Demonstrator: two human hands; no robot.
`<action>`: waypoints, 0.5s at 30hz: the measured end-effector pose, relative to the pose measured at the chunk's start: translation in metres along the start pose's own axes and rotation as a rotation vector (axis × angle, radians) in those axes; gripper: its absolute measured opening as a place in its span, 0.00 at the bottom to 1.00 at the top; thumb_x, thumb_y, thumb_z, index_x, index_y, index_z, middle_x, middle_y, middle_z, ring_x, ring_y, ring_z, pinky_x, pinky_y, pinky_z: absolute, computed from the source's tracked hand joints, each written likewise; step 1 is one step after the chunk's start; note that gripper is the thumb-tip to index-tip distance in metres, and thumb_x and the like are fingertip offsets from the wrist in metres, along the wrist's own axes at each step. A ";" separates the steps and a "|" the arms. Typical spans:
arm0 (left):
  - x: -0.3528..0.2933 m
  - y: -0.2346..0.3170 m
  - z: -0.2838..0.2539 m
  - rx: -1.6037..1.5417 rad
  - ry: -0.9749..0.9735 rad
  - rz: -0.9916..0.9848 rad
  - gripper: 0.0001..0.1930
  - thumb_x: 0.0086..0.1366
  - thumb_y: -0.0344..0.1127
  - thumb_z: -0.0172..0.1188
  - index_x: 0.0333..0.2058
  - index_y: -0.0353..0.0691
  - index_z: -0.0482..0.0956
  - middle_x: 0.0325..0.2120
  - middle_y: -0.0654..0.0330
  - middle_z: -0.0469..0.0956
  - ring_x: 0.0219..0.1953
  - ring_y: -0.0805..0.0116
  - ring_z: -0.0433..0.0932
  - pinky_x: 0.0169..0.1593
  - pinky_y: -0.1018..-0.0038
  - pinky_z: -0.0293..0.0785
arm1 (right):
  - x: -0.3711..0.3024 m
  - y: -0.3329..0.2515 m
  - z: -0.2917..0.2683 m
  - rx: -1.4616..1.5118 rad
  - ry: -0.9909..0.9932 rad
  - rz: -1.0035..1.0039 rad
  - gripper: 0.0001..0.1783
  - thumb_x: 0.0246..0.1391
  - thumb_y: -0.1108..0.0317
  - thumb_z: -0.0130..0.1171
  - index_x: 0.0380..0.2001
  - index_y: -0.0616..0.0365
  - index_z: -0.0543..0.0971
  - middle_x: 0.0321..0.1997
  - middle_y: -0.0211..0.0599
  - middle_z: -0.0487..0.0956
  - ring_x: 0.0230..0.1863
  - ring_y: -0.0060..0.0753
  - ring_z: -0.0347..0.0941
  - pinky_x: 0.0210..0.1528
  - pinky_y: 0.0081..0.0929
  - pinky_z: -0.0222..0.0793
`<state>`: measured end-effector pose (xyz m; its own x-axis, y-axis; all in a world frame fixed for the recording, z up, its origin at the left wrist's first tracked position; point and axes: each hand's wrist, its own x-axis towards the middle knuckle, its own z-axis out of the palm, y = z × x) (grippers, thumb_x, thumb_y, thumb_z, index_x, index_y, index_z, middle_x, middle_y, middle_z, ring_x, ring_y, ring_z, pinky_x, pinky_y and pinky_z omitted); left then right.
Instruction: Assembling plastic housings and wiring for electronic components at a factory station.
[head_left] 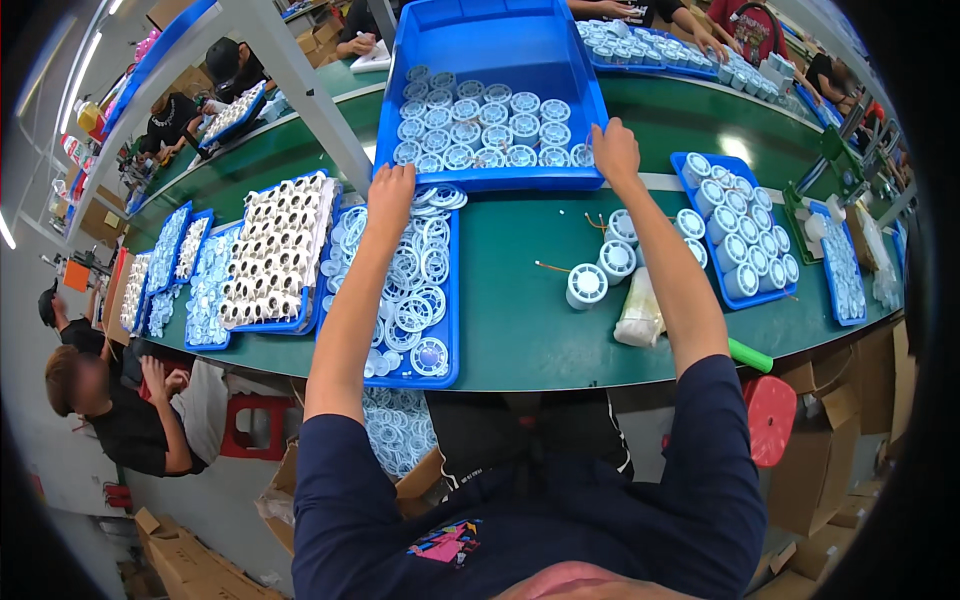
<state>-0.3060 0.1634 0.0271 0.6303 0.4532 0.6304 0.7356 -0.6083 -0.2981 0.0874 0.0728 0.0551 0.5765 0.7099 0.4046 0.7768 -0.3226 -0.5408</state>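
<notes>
A large blue plastic bin [500, 182] sits straight ahead at the far side of my workbench. Rows of round white cylindrical parts [466, 132] with slotted tops stand in its near half, a few thin wires among them. My left hand [393, 188] grips the bin's near left corner, fingers curled over the rim. At the near right corner, my right hand [615, 150] holds the rim the same way. Below my left hand, a blue tray [453, 330] is heaped with pale slotted rings [412, 312]. Several loose cylindrical parts [587, 286] stand near my right forearm, some with wires.
Left of the ring tray, stacked white molded trays [278, 250] rest on a blue tray. At right stand a blue tray of cylinders [742, 300], a white plastic-wrapped bundle [640, 312] and a green tube [750, 355]. A metal post [315, 95] rises left of the bin. Co-workers sit around.
</notes>
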 end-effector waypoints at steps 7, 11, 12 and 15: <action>0.015 -0.009 -0.013 -0.104 -0.159 -0.041 0.09 0.58 0.22 0.60 0.37 0.39 0.75 0.32 0.51 0.82 0.42 0.50 0.83 0.60 0.58 0.78 | 0.025 0.004 0.007 -0.095 -0.150 -0.010 0.20 0.64 0.57 0.60 0.44 0.67 0.79 0.45 0.62 0.85 0.47 0.68 0.82 0.51 0.56 0.79; 0.015 -0.007 -0.047 -0.147 -0.129 0.048 0.19 0.57 0.28 0.69 0.47 0.37 0.76 0.40 0.47 0.81 0.47 0.42 0.81 0.58 0.54 0.76 | 0.032 -0.002 0.028 -0.137 -0.147 0.027 0.19 0.61 0.60 0.62 0.47 0.64 0.78 0.50 0.58 0.83 0.50 0.66 0.81 0.52 0.54 0.78; 0.024 0.013 -0.074 -0.171 0.029 0.136 0.24 0.57 0.31 0.72 0.51 0.37 0.75 0.44 0.45 0.81 0.50 0.38 0.78 0.57 0.52 0.75 | 0.032 0.004 0.028 -0.145 -0.149 0.034 0.19 0.61 0.60 0.62 0.47 0.64 0.78 0.50 0.58 0.83 0.50 0.66 0.81 0.52 0.54 0.78; 0.008 0.117 -0.231 -0.881 -0.801 -0.226 0.13 0.61 0.33 0.64 0.44 0.36 0.82 0.43 0.45 0.81 0.48 0.47 0.79 0.55 0.55 0.76 | 0.029 -0.001 0.020 -0.233 0.145 -0.637 0.20 0.58 0.61 0.65 0.50 0.59 0.76 0.52 0.50 0.76 0.52 0.60 0.77 0.53 0.51 0.76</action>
<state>-0.2719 -0.0550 0.1628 0.7136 0.6918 -0.1103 0.6245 -0.5569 0.5476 0.0984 0.1058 0.0527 0.0058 0.7201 0.6938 1.0000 -0.0085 0.0005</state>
